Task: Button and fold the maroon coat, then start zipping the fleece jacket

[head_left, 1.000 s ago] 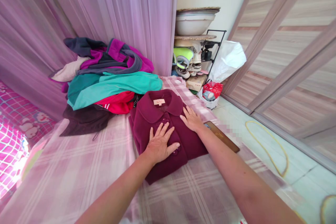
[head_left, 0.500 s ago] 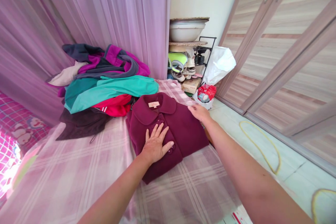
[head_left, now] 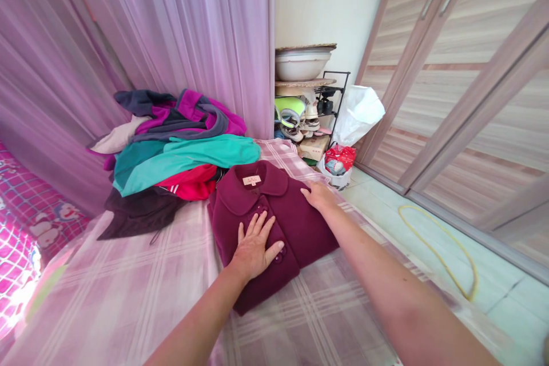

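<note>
A folded burgundy coat (head_left: 306,231) lies front side up, with its round collar toward the far side and a pale label inside the neck. My left hand (head_left: 255,249) rests flat on its front beside the dark buttons, fingers spread. At the coat's right edge is my right hand (head_left: 319,195), its fingers stretched out and touching the top of the cloth. Part of that hand's underside is hidden. Under the coat is a pink-and-white plaid bed sheet (head_left: 141,291).
Heaped clothes (head_left: 189,154) in teal, purple, red and black lie left of the coat, against a lilac curtain (head_left: 206,40). Beyond the bed stand a shoe rack (head_left: 338,106), bags and a wooden wardrobe (head_left: 454,91). A yellow cord (head_left: 446,263) lies on the tiled floor.
My right hand has shifted inward from the coat's right edge onto its top. The left hand stays flat on the front. The view has tilted slightly upward.
</note>
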The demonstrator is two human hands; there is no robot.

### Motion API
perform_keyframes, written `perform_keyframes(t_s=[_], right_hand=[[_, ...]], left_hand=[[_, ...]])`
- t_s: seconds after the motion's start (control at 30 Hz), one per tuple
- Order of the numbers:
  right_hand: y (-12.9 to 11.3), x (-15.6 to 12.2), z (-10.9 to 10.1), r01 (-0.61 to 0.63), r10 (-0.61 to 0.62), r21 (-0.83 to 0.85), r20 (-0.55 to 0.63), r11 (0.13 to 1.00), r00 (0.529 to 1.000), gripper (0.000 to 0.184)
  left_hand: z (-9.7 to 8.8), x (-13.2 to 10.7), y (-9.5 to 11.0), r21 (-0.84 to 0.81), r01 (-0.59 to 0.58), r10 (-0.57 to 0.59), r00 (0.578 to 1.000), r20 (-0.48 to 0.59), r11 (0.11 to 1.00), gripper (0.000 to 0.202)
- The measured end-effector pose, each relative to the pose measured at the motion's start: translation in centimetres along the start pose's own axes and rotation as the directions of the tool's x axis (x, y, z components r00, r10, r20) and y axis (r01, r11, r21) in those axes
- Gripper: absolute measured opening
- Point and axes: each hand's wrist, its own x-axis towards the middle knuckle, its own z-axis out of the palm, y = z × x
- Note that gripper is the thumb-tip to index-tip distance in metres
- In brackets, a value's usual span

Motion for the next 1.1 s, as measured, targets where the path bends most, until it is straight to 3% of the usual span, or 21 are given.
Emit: perform_keyframes(t_s=[0.13,0.17,0.23,0.3,0.37,0.6,0.73,0.83,0.93,1.1], right_hand=[[-1.5,-1.7,-0.1,0.186,-0.196,-0.065,-0.22,0.98,0.956,0.055],[-1.9,-2.2,0.2,0.237,-0.25,-0.082,-0.226,0.968,0.941,0.056],[-2.4,-2.9,0.9,0.288,-0.299,-0.112,-0.099,0.951,0.949,0.058],[-2.6,-3.4,1.8,0.282,-0.272,-0.124,0.093,0.951,0.958,0.06],[-2.7,-3.5,2.1,0.253,-0.229,-0.127,0.178,0.959,0.957,0.06],[-2.4,-4.8,-0.6,0.282,-0.278,-0.099,0.047,0.954,0.959,0.049],[-1.6,-7.1,-0.6,0.338,-0.341,-0.093,-0.022,0.937,0.94,0.045],[-1.1,-8.5,0.7,0.345,-0.348,-0.117,-0.012,0.931,0.937,0.044],[-1.0,-9.0,1.9,0.342,-0.342,-0.128,0.022,0.931,0.939,0.044],[-1.0,-8.8,2.7,0.349,-0.354,-0.129,-0.022,0.928,0.935,0.044]], left_hand=[[-0.1,-0.1,0.3,0.014,0.013,-0.013,1.0,-0.003,1.0,0.066],[-0.2,-0.1,0.3,0.014,0.019,-0.019,1.0,0.004,1.0,0.066],[-0.4,-0.1,0.3,0.003,0.026,-0.026,0.999,0.022,1.0,0.066],[-0.5,0.0,0.3,-0.019,0.023,-0.022,0.999,0.036,1.0,0.067],[-0.6,0.2,0.2,-0.05,0.016,-0.013,0.999,0.046,0.999,0.066],[-1.2,0.0,-0.6,-0.147,-0.024,0.029,0.999,0.031,0.989,0.062],[-1.7,-1.1,-3.0,-0.129,-0.114,0.089,0.979,-0.182,0.985,0.053],[-1.5,-2.3,-6.1,-0.078,-0.01,-0.016,0.947,-0.32,0.997,0.047],[-1.0,-3.4,-9.1,-0.105,0.123,-0.148,0.951,-0.271,0.987,0.045],[-0.6,-3.8,-11.9,-0.145,0.092,-0.124,0.965,-0.232,0.985,0.045]])
